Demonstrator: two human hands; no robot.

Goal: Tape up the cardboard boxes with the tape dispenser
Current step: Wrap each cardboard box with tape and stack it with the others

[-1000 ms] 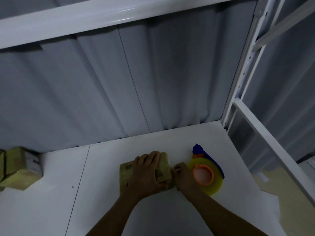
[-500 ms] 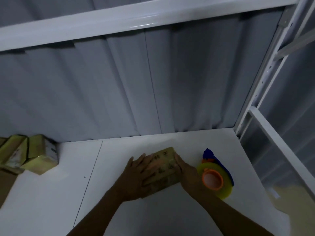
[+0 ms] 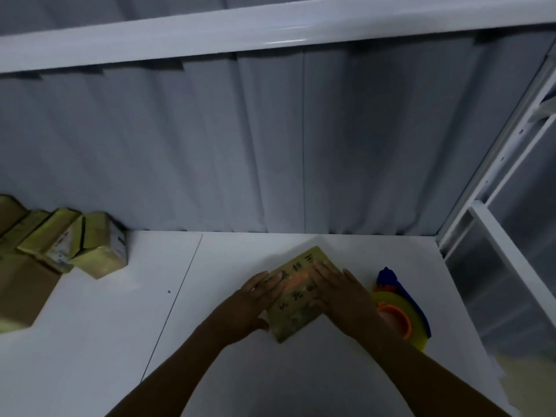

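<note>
– Since half a second before, what had changed?

– The right hand [image 3: 340, 297] had come off the box's right end and lay across its top. The cardboard box [image 3: 296, 299] itself had swung to a steeper diagonal, and the view had swung left, so more of the other boxes [image 3: 96, 246] showed.

– How were the hands set?

– Both were flat, fingers straight, neither curled round anything. The left hand [image 3: 255, 305] pressed along the box's left edge, fingertips on the top face. The right covered the right part of the top. A strip of the printed face lay bare between them, so the hands were close but not touching.

– And where was the box?

– It lay on the white table [image 3: 90, 341], near the person, one corner pointing toward the grey curtain [image 3: 270, 145].

– The tape dispenser [image 3: 401, 311]?

– It lay on the table just right of the right hand, its yellow roll partly hidden by that wrist and its blue end pointing away. Neither hand held it.

– The other boxes?

– They sat well apart at the table's far left, packed together against the curtain.
</note>
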